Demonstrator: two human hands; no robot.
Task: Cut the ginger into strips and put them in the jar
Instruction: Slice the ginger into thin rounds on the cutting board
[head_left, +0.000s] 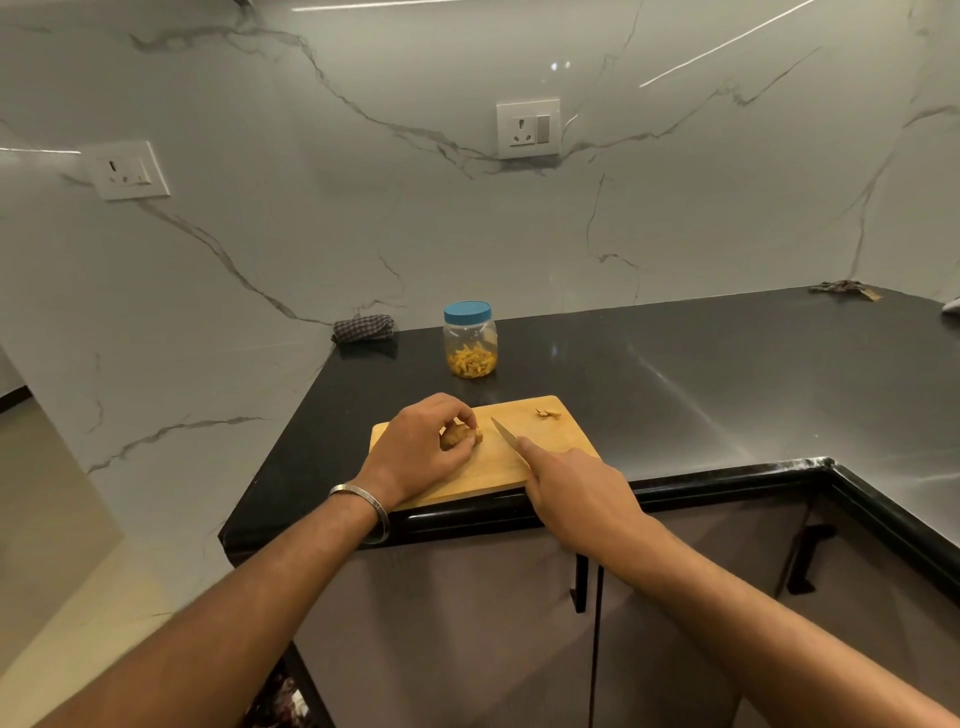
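A wooden cutting board (545, 447) lies at the front edge of the black counter. On its left part, my left hand (421, 447) pinches a brown piece of ginger (460, 435) between curled fingers and thumb. My right hand (576, 493) grips a knife (506, 436), index finger laid along the blade's back; the tip points away, just right of the ginger and apart from it. A few ginger scraps (549, 413) lie at the board's far right corner. Behind the board stands a clear jar (470, 340) with a blue lid on, holding several yellow ginger strips.
A folded checked cloth (362, 328) lies against the marble wall left of the jar. Another crumpled cloth (844, 287) sits at the far right of the counter (727, 374). Cabinet doors with black handles (805, 558) are below the counter edge.
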